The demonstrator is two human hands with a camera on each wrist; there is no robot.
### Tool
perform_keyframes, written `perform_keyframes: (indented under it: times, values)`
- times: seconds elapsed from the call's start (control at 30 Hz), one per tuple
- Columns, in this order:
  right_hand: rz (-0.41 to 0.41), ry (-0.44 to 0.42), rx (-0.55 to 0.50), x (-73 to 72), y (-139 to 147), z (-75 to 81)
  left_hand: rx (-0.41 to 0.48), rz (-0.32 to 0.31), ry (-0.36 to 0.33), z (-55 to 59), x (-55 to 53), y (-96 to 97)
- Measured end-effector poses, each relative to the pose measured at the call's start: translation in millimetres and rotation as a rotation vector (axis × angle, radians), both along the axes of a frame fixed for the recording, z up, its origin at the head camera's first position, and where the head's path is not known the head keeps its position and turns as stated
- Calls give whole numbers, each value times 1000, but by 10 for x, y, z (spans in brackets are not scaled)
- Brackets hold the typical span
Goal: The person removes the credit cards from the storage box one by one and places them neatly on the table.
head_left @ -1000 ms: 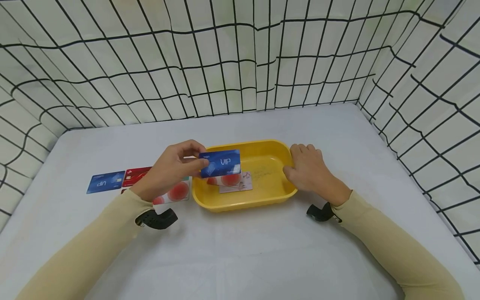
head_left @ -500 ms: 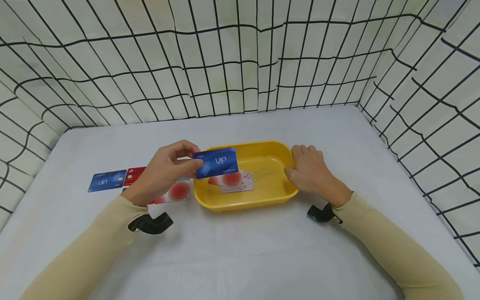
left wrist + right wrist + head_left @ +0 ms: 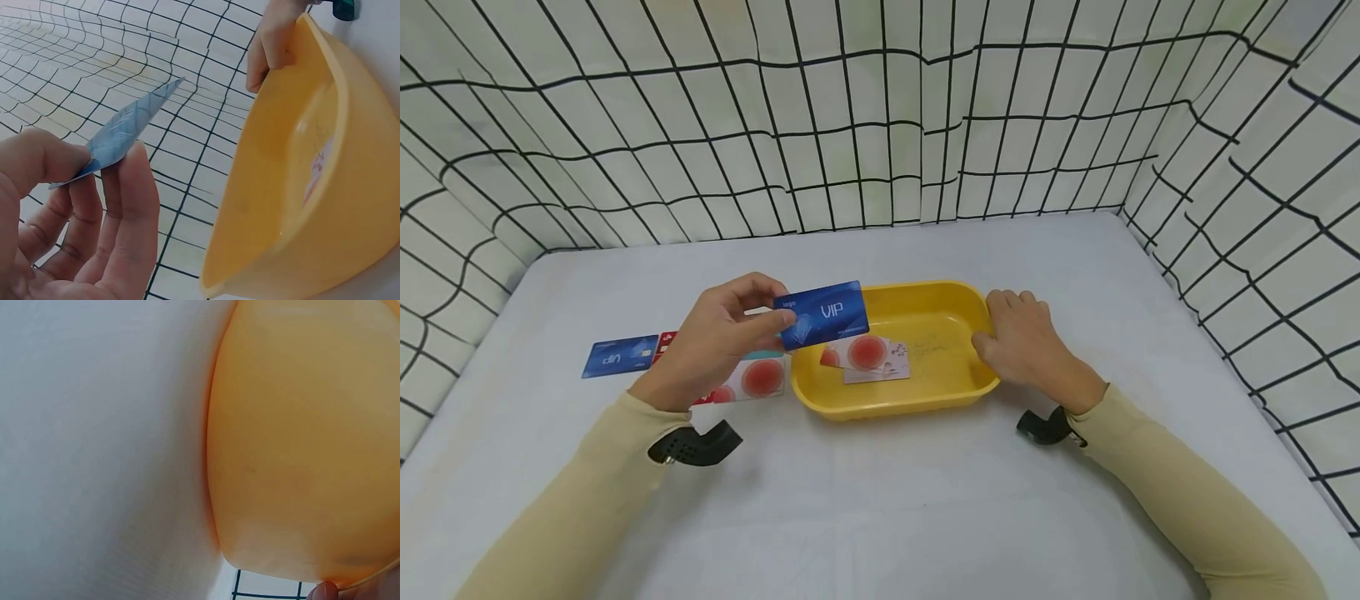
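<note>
Between thumb and fingers, my left hand [image 3: 726,329] pinches a blue VIP card [image 3: 827,315] by its left end. The card is held up over the left end of a yellow tray [image 3: 943,392]; in the left wrist view the card [image 3: 128,128] shows nearly edge-on. My right hand [image 3: 1018,337] grips the tray's right rim, fingers over the edge and thumb on the near side. Inside the tray lie cards with red circles and floral print [image 3: 867,354], partly overlapping.
Left of the tray, several cards lie in rows on the white table: a blue card [image 3: 619,357], a red card partly behind my left hand, and a card with red circles [image 3: 762,377]. Black wire mesh [image 3: 850,125] stands around the back and sides.
My left hand has drawn slightly left and up with the blue card, uncovering more of the cards in the tray. My right hand stays on the rim.
</note>
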State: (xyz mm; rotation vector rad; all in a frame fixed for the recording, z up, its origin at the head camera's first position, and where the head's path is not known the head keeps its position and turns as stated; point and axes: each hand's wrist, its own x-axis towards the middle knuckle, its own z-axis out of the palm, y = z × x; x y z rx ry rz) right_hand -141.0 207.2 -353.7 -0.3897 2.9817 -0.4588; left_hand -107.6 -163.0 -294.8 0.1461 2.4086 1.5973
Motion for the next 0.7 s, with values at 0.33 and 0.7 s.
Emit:
perform_keyframes:
  times: [0.33,0.7]
  values:
    - [2,0,0,-4,0,1,80,49,7,69,60,-87]
    - [3,-10,8,-7,-4,2,192,129,59,41,133,-241]
